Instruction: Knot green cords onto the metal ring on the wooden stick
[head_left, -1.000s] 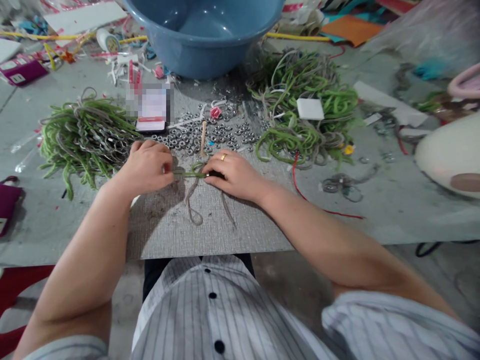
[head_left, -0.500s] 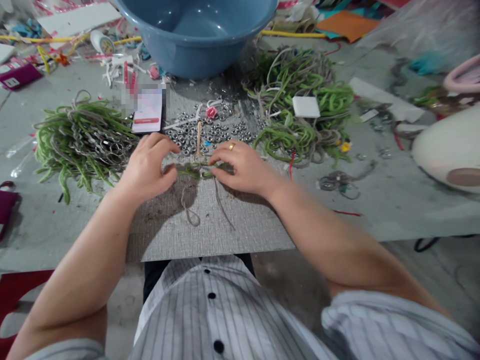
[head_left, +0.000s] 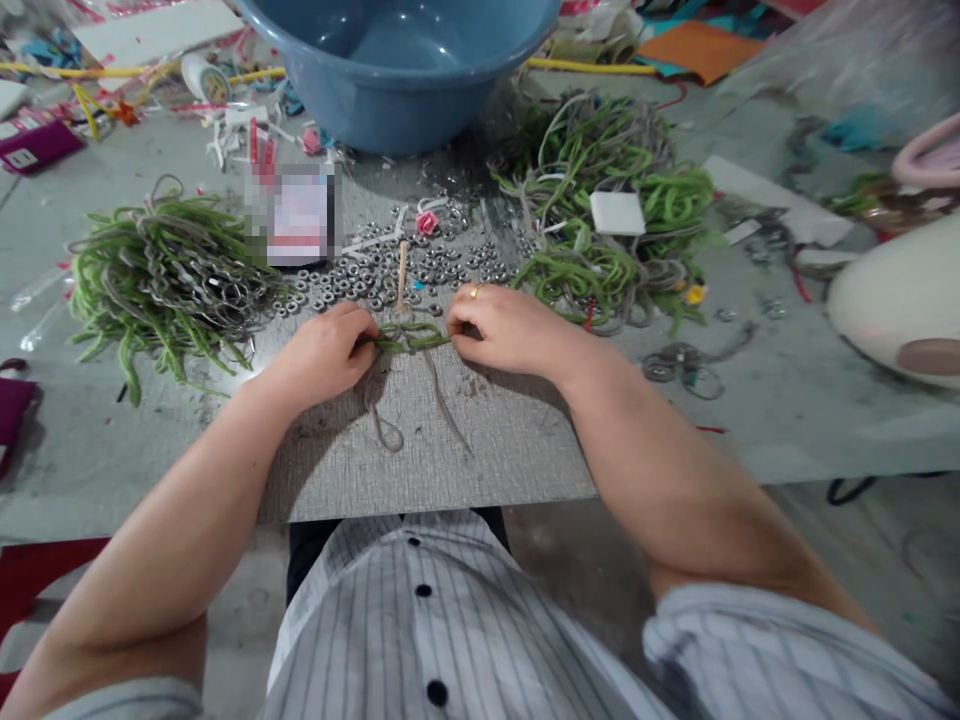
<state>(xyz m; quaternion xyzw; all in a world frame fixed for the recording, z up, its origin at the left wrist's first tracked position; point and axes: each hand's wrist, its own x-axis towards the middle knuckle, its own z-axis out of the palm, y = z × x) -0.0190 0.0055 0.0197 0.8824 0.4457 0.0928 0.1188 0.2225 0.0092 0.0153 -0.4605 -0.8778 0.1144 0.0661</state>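
A green and grey knotted cord [head_left: 412, 338] is stretched between my two hands, close above the textured mat. My left hand [head_left: 330, 345] is closed on its left end, fingertips pinched together. The right end is pinched by my right hand [head_left: 499, 325], which wears a ring. Two thin grey cord tails [head_left: 448, 405] hang from the middle onto the mat, the left one ending in a loop. Just behind the cord lie many small metal nuts [head_left: 352, 280] and a wooden stick [head_left: 402, 275]. My fingertips partly hide the cord's ends.
A bundle of green and grey cords [head_left: 161, 285] lies at left, a looser heap [head_left: 622, 200] at right with a white card [head_left: 617, 213] on top. A phone [head_left: 300, 225] and a blue basin [head_left: 405, 95] stand behind. A white rounded object [head_left: 900, 300] is at far right.
My left hand, open beside the cord before, has moved right and closed on its left end. My right hand has shifted right to the other end, and the cord is now drawn straight.
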